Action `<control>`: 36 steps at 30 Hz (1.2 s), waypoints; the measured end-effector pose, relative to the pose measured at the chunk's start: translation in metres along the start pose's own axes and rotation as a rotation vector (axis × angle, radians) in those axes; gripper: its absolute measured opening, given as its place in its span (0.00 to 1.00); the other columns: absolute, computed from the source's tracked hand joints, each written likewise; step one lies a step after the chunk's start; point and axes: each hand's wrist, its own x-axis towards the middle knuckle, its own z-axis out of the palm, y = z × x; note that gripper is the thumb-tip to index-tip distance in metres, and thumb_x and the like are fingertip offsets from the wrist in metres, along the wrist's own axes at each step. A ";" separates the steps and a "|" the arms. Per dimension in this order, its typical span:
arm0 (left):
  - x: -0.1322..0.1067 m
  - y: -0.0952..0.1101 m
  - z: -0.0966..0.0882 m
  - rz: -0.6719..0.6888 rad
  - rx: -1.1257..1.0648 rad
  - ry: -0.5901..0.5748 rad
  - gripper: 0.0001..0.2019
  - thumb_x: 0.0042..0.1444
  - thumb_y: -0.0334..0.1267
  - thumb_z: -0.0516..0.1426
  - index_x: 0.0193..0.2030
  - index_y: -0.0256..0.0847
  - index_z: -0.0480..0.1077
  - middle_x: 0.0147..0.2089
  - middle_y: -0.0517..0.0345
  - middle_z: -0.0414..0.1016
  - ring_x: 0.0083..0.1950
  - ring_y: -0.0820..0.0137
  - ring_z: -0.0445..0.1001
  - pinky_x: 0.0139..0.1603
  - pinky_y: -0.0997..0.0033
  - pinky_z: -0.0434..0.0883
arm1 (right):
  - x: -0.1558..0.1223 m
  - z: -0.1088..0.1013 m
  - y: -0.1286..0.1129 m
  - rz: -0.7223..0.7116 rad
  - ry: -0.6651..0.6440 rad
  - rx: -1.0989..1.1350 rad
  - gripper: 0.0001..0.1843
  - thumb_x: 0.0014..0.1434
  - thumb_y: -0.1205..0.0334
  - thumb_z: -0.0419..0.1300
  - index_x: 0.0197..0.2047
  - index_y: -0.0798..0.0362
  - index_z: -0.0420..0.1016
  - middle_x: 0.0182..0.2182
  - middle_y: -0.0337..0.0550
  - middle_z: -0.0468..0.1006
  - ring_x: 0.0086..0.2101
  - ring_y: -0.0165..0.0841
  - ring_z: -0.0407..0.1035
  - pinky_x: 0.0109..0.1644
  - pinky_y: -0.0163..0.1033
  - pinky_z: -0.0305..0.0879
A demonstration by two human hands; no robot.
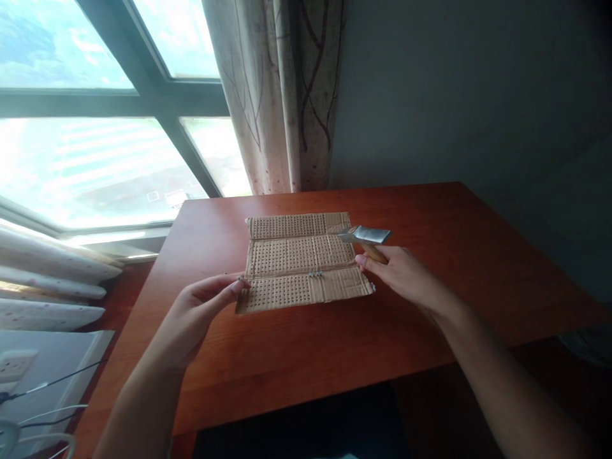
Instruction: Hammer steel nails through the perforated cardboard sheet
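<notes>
Gripping hammer (366, 236) (right hand (401, 274)) — left hand (201, 309) touches cardboard (301, 261).

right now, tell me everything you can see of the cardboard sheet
The cardboard sheet is brown, creased into three bands and covered in rows of small holes. It lies flat on the red-brown table. A few metal pins sit at its lower crease. The left hand touches its left edge; the hammer in the right hand is at its upper right corner.
</notes>
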 end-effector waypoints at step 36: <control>0.012 0.047 0.113 0.658 0.599 -0.014 0.06 0.59 0.37 0.61 0.40 0.44 0.81 0.37 0.59 0.84 0.37 0.67 0.81 0.40 0.70 0.75 | -0.017 -0.009 -0.008 -0.044 0.002 0.028 0.22 0.64 0.43 0.56 0.28 0.51 0.70 0.28 0.40 0.75 0.31 0.36 0.70 0.35 0.39 0.63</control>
